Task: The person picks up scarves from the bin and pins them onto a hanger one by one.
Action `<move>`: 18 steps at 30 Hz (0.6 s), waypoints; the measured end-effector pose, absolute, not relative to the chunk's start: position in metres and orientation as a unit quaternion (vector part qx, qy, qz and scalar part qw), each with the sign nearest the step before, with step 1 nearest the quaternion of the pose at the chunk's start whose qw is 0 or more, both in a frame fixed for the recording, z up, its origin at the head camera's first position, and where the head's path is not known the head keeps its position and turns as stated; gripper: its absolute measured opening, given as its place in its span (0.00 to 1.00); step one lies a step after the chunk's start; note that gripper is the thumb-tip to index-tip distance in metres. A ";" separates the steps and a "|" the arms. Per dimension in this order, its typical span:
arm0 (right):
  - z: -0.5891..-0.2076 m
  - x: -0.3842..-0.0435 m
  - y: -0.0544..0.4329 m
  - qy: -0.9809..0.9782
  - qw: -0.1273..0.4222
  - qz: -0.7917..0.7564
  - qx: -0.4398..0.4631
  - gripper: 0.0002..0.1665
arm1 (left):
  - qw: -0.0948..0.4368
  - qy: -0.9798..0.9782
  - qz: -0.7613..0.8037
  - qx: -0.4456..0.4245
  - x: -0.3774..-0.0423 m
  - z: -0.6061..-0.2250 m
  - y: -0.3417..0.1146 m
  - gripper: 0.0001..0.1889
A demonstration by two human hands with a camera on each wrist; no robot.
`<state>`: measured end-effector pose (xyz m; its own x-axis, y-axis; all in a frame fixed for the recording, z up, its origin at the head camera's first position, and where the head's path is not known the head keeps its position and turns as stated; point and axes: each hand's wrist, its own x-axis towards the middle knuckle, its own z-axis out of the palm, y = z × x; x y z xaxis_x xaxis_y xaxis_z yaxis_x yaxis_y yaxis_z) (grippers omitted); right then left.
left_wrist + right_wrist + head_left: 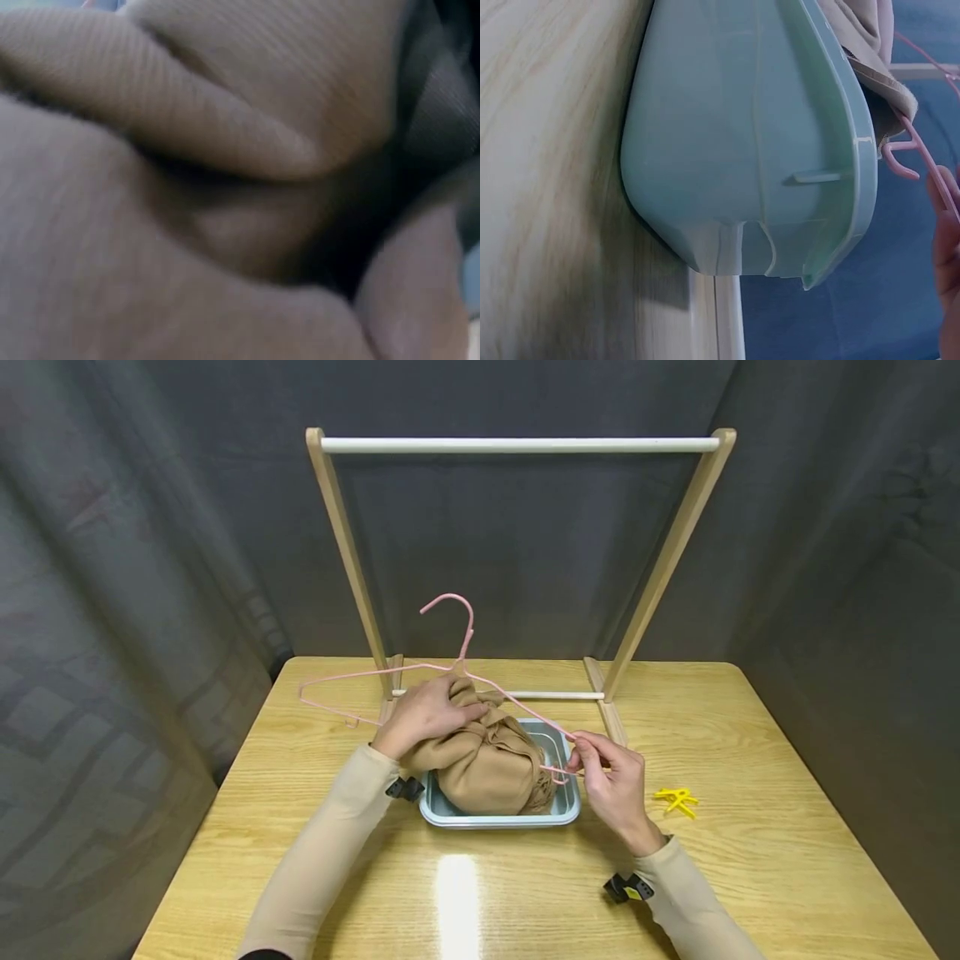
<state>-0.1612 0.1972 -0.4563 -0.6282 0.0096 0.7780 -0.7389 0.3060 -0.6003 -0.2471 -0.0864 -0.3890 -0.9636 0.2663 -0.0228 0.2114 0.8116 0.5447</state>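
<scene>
A pink hanger (pixel 470 632) is held over a pale blue tub (pixel 498 822), its hook pointing up. My right hand (pixel 615 785) pinches the hanger's right end between thumb and fingers. With my left hand (pixel 427 710) I grip a bunched brown garment (pixel 487 777) close below the hanger's neck. The hanger's lower bar runs behind the garment and comes out at its right side, where a small pink hook shows. Much of the garment sits in the tub. Folds of brown fabric (pixel 262 82) fill the left wrist view, hiding most of the left fingertips.
Behind the tub stands a rack with a white top rod (pixel 517 445) and wooden uprights (pixel 671 564). A yellow clothespin (pixel 678 800) lies on the wooden table (pixel 750 860), right of my right hand. Dark curtains (pixel 112 610) surround the table.
</scene>
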 end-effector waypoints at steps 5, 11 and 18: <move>-0.458 -0.162 0.197 -0.730 0.342 0.544 0.233 0.12 | 0.048 0.950 0.282 0.121 -0.240 -0.389 -0.095 0.38; -0.460 -0.161 0.201 -0.735 0.332 0.549 0.218 0.11 | -0.030 0.953 0.277 0.115 -0.208 -0.385 -0.100 0.38; -0.460 -0.163 0.202 -0.729 0.329 0.559 0.219 0.11 | -0.115 0.958 0.220 0.146 -0.175 -0.387 -0.104 0.42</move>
